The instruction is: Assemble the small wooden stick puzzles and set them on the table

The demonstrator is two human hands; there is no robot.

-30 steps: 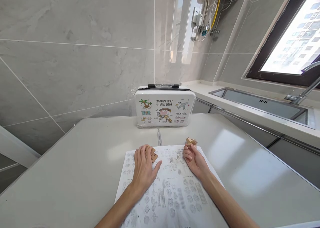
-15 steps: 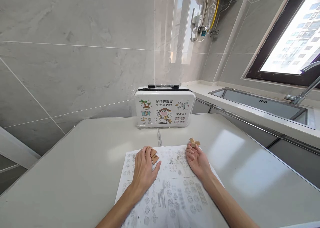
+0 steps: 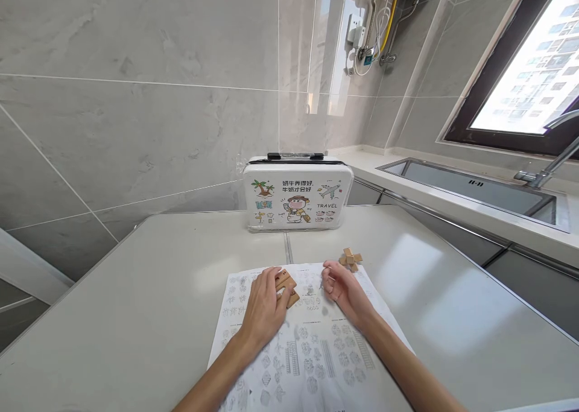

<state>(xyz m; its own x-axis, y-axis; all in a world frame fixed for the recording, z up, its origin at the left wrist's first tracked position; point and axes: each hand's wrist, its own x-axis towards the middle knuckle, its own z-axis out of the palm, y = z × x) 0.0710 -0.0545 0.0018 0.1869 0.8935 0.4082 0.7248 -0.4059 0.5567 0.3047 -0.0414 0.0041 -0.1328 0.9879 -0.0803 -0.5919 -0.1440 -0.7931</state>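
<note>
My left hand [image 3: 263, 300] is closed around a flat wooden puzzle [image 3: 286, 285] with cut-out notches, its thumb along the near side. Part of the puzzle is hidden under the fingers. On the right, my right hand [image 3: 346, 291] rests over the sheet, its fingers loosely bent and apart with nothing seen in them. Just beyond it, a star-shaped wooden interlocking puzzle [image 3: 350, 259] lies by the paper's far right corner. Under both hands spreads a large white instruction sheet [image 3: 271, 364] printed with small diagrams.
A white cartoon-printed suitcase [image 3: 298, 198] stands upright at the far side of the white table [image 3: 136, 303], near the tiled wall. Right of the table runs a counter with a sink [image 3: 474, 186] and a tap [image 3: 543, 174].
My right hand has let go of the star-shaped puzzle and moved slightly left. My left hand has shifted a little right with the flat puzzle, which now shows more fully.
</note>
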